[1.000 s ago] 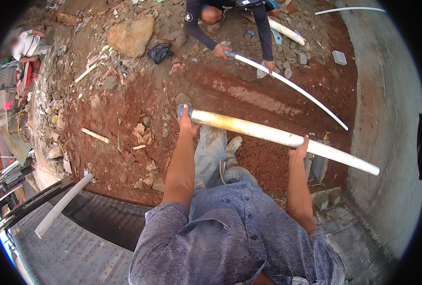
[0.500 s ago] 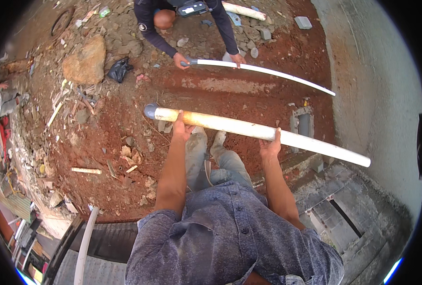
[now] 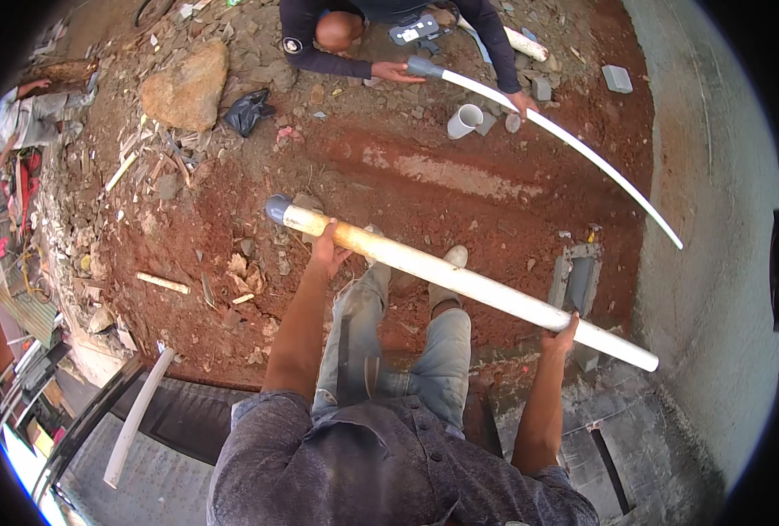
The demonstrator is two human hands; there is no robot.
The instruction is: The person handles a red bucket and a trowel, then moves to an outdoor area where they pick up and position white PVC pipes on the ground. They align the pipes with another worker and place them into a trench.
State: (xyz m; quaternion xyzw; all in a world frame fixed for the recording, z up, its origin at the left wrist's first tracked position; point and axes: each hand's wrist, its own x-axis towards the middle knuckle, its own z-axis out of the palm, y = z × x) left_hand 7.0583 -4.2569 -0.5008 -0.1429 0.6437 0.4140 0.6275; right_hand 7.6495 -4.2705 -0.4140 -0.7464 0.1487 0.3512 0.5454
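A long white pipe [image 3: 442,275] with a brownish stain slants across in front of me, a grey fitting [image 3: 277,209] on its upper left end. My left hand [image 3: 328,250] is closed on it just right of the fitting; my right hand [image 3: 560,331] grips it farther along, toward the lower right end. Below the pipe are my legs and boots on red soil. Beyond, a crouching co-worker in a dark long-sleeved top holds a thinner white pipe [image 3: 595,158] with a grey end piece [image 3: 424,67], one hand [image 3: 395,72] at that end, the other [image 3: 519,103] along the pipe.
A boulder [image 3: 186,85], black bag [image 3: 247,111], white cylinder [image 3: 465,121] and rubble lie ahead. A rectangular pit [image 3: 578,282] is at right beside a concrete wall [image 3: 705,219]. A loose pipe [image 3: 138,416] rests lower left. Another person [image 3: 21,127] is at far left.
My left hand has shifted from the fitting onto the pipe. The pipe's right end is lower in view. The co-worker's pipe now slants more steeply than half a second ago.
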